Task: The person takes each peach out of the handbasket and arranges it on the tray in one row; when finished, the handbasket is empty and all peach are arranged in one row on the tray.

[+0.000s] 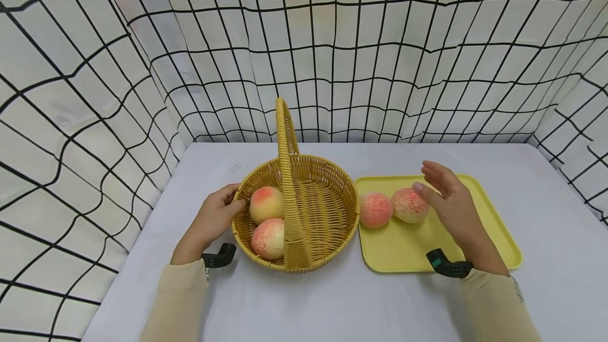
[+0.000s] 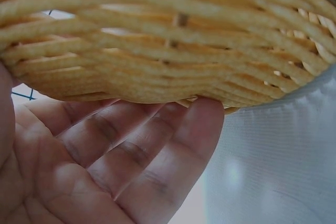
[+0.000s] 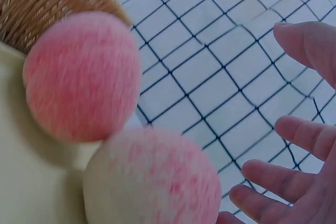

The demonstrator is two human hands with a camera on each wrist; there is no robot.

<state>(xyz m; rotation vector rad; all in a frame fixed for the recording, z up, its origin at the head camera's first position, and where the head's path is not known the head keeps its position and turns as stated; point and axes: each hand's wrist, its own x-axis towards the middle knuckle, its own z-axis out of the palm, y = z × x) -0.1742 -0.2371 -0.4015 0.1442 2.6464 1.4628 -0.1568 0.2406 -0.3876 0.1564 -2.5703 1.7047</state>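
Observation:
A yellow wicker basket [image 1: 328, 220] with a tall arched handle holds two peaches, one yellow-orange peach [image 1: 266, 205] and one speckled peach [image 1: 268, 239], both left of the handle. My left hand [image 1: 217, 216] grips the basket's left rim, thumb at the top edge; in the left wrist view its fingers [image 2: 152, 166] reach under the woven side. Two more peaches sit on a yellow tray [image 1: 399, 255]: a pinker peach [image 1: 376, 210] beside the basket and a pale speckled peach [image 1: 409, 206]. Just right of and above the speckled one, my right hand [image 1: 451, 207] is spread and holds nothing.
The basket stands against the tray's left edge on a white-covered table [image 1: 328, 305]. White cloth walls with a black grid [image 1: 342, 67] enclose the back and sides. A dark wrist device [image 1: 448, 265] sits on the right wrist, another [image 1: 220, 255] on the left.

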